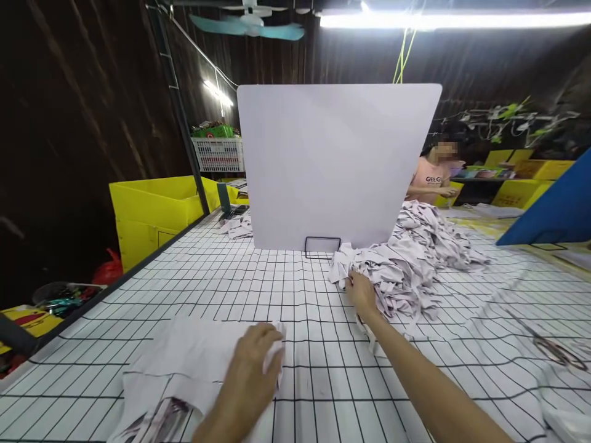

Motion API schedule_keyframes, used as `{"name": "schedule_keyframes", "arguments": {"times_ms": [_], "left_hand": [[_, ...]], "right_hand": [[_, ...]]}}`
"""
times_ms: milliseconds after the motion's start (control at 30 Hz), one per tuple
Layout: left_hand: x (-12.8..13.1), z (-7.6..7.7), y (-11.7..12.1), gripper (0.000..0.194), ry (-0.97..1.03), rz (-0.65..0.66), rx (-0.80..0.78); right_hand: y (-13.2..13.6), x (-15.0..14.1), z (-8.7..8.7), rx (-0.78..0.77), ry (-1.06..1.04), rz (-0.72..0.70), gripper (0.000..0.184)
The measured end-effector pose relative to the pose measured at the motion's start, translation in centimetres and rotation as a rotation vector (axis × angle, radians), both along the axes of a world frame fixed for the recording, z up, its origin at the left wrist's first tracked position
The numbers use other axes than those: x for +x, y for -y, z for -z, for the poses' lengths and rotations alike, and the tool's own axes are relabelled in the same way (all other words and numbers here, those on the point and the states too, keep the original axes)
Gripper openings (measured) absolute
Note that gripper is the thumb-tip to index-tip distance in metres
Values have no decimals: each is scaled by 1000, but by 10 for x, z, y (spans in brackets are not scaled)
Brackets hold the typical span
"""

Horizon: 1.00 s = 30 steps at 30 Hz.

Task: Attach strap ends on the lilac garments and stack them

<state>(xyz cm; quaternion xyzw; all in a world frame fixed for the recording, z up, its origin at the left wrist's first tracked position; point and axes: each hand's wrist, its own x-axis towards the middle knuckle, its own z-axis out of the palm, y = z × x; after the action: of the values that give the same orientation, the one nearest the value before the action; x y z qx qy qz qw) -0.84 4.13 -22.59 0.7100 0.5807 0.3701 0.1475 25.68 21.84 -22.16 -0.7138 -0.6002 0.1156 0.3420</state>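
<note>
My left hand (249, 372) lies on the right end of a white fabric piece (194, 344) spread on the table, thumb and fingers apart. Dark-marked folds show at the fabric's near edge. Farther forward, my right hand (362, 292) has its fingers closed on a white fabric scrap (341, 264) at the left edge of a heaped pile of scraps (397, 267). The fingertips are partly hidden there. Another small bit of cloth hangs under my right wrist.
A large white board (332, 166) stands upright on the checked table cover (258, 283). Scissors (549, 347) lie at right, near a blue panel (554, 203). A yellow bin (152, 206) stands beyond the left table edge. Behind the pile sits another person (429, 178).
</note>
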Motion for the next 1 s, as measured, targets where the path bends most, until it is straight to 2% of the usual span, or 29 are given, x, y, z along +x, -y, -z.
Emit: {"name": "schedule_keyframes", "arguments": {"times_ms": [67, 133, 267, 333, 400, 467, 567, 667, 767, 867, 933, 1000], "left_hand": [[31, -5, 0, 23, 35, 83, -31], [54, -9, -1, 21, 75, 154, -91], [90, -8, -4, 30, 120, 194, -178], [110, -5, -8, 35, 125, 229, -153], [131, -1, -14, 37, 124, 297, -108], [154, 2, -23, 36, 117, 355, -54], [183, 2, -40, 33, 112, 374, 0], [204, -7, -59, 34, 119, 333, 13], [214, -19, -77, 36, 86, 311, 29], [216, -30, -93, 44, 21, 338, 26], [217, -32, -100, 50, -5, 378, 29], [221, -31, -104, 52, -31, 427, 29]], "right_hand": [[12, 6, -3, 6, -29, -14, 25], [39, 17, -5, 22, -74, -47, 19], [118, 43, -9, 49, -202, -105, 28], [155, 55, -15, 34, -316, -115, 33], [180, 64, -24, 8, -451, -147, 33], [192, 71, -32, -2, -541, -181, 33], [191, 78, -37, 23, -559, -186, 33], [181, 80, -37, 63, -542, -150, 32], [183, 82, -43, 144, -394, -30, 25], [205, 87, -62, 289, -217, 81, 18], [226, 91, -74, 363, -179, 53, 18], [243, 94, -80, 365, -224, -25, 22]]}}
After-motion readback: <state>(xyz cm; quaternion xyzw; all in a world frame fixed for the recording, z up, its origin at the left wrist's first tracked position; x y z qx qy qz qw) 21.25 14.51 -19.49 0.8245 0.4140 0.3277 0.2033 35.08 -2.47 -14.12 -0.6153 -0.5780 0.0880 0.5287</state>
